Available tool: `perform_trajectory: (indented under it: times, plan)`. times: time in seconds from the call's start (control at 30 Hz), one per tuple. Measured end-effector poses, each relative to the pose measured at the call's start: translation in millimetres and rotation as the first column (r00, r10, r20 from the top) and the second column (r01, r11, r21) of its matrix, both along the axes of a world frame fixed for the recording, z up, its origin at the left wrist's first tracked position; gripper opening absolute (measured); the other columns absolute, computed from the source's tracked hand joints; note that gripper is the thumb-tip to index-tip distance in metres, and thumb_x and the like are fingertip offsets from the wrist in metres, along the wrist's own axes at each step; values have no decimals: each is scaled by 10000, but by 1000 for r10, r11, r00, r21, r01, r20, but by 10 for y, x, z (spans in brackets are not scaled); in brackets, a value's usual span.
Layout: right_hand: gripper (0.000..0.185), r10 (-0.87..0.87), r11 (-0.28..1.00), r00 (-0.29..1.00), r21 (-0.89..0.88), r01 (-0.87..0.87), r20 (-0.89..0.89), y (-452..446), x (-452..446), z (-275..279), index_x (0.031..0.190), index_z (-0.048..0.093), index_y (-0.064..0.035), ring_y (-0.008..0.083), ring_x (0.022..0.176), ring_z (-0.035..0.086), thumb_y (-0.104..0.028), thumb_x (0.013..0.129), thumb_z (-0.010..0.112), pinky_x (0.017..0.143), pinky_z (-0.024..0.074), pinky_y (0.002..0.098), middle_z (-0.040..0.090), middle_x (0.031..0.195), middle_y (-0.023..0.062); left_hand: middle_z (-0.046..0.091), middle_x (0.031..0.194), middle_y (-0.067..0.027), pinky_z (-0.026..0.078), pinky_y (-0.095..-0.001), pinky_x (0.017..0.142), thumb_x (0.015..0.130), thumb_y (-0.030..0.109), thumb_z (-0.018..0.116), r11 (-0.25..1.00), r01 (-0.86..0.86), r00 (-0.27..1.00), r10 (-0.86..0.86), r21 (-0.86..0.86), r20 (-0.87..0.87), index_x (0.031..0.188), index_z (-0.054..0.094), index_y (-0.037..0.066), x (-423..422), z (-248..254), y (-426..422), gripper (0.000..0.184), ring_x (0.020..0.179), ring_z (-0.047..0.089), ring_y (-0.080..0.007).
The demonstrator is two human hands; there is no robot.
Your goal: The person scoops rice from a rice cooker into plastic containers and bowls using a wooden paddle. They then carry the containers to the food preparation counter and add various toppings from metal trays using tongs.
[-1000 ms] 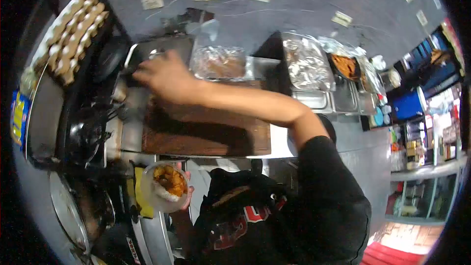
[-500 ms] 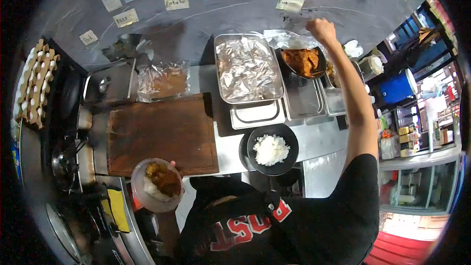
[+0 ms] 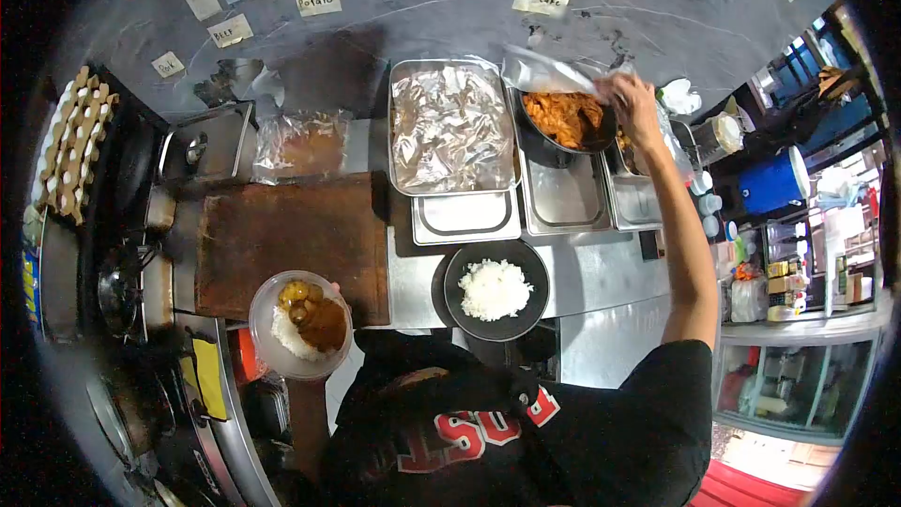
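My left hand holds a round clear bowl from its right side, most of the fingers hidden beneath it. White rice, brown sauce and yellowish chunks lie in the bowl. At the upper right, my right hand is closed at the right rim of a black pot, holding something I cannot make out, beside a blurred pale sheet or lid. Reddish-orange food fills the black pot. A dark pan with a mound of white rice stands nearer my body.
A wooden cutting board lies left of centre. Behind the counter are a foil-covered tray, metal containers and a plastic bag of food. Egg trays stand at the far left, a blue bucket at the right.
My right hand has gone from the far left over to the black pot at the right, lowering lately to its rim. The bowl stays in my left hand. The view has shifted.
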State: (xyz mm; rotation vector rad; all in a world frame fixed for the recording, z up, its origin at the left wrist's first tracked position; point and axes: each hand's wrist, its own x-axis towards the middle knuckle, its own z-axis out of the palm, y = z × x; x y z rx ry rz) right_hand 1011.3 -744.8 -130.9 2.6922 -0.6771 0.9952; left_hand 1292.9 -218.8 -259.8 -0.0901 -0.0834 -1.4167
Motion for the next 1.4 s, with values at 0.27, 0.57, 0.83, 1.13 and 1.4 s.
perform_trajectory:
  times: [0.27,0.57,0.83,1.13,1.4]
  plan:
    - [271,75,996,975,72,-61,-211,109,-534,-298,979,616,-155,223,1059,522,-51,733,576,856,357,408,599,1085,31,200,1493,-76,305,-654,989,882,511,469,910,44,967,66,413,-248,1409,308,209,96,-93,-44,628,1336,226,-391]
    - [325,-265,954,863,12,299,-429,131,-500,-291,1064,643,-140,261,1103,532,-101,748,579,898,389,458,594,1186,52,271,1453,-103,341,-614,985,852,530,507,891,-60,981,136,449,-137,1402,312,197,254,-832,226,673,1284,327,-368]
    - [455,-123,980,991,-149,130,57,1032,763,221,1264,507,-195,248,1100,537,-80,830,577,917,367,423,531,1269,85,451,1316,-125,388,-473,1012,909,471,420,777,-512,798,273,365,537,1329,391,81,23,-273,254,574,1203,459,-292]
    - [305,520,843,852,121,-524,68,3166,2988,189,1075,615,-108,271,925,589,-54,776,631,807,433,374,636,1036,95,455,1326,-134,356,-496,1027,905,483,392,626,-693,710,678,358,190,1319,419,74,201,-452,892,582,1199,464,-315]
    - [275,807,589,589,81,-804,-25,5022,4373,-87,1003,629,-50,316,849,615,-47,733,573,733,474,411,648,901,138,424,1353,-147,336,-508,1036,791,563,556,704,-680,733,662,202,160,1348,379,75,731,-567,2174,762,1222,436,-326]
